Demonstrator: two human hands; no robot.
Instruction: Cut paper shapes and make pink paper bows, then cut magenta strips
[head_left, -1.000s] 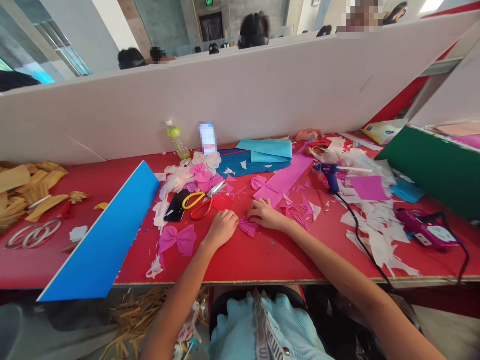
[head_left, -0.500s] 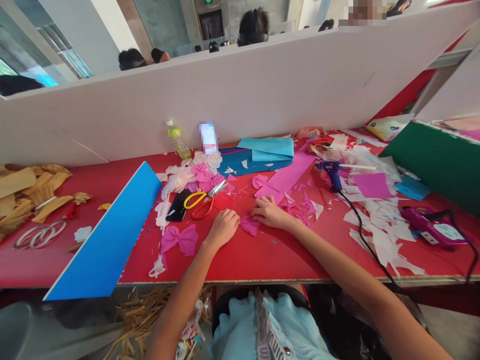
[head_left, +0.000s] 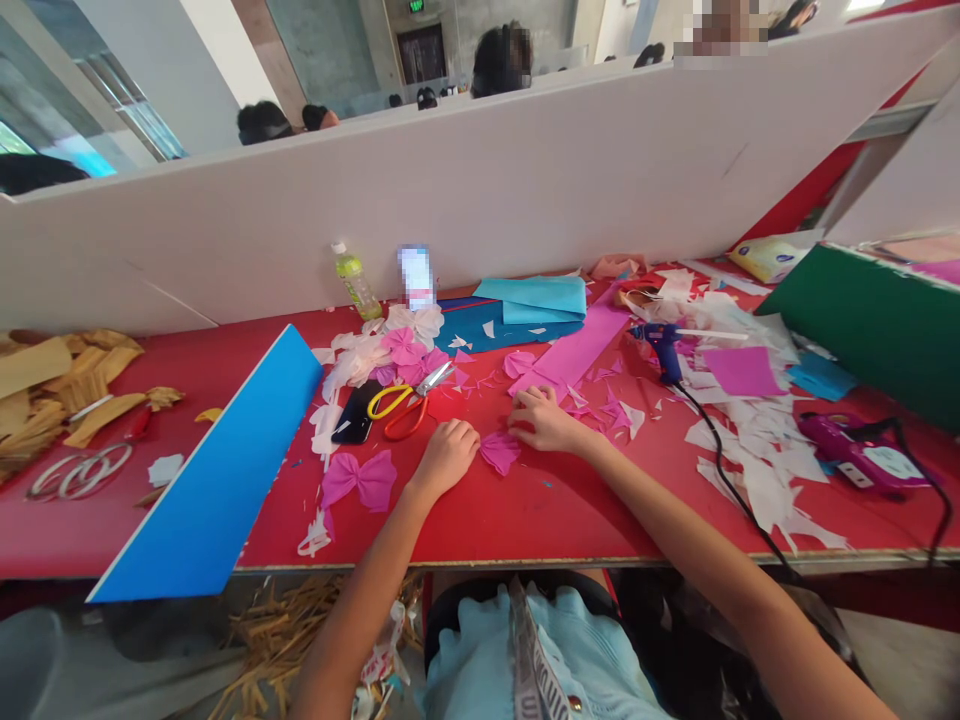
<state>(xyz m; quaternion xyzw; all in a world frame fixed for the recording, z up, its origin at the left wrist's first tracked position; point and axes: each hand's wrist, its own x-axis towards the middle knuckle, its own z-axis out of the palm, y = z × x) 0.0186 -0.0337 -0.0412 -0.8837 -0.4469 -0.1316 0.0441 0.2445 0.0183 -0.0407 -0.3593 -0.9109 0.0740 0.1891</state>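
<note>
left hand (head_left: 448, 460), right hand (head_left: 547, 422), pink paper (head_left: 499, 453) between, upright object (head_left: 416, 277) blurred

Paper piece (head_left: 499, 453) between left hand (head_left: 448, 458), right hand (head_left: 547, 420) on workbench (head_left: 570, 510); scissors (head_left: 409, 402) behind left hand, glue gun (head_left: 660, 350) rightward.

Bright, even indoor light; faint shadow under right hand (head_left: 547, 422); window (head_left: 131, 115) glare upper left; wide-angle bending toward edges; no blur.

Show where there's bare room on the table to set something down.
Bare red tabletop lies in front of the left hand and right hand, between the forearms. Another patch sits left of the blue board, below the rings. Crowded: around the scissors and pink bows, and the white scraps by the glue gun.
</note>
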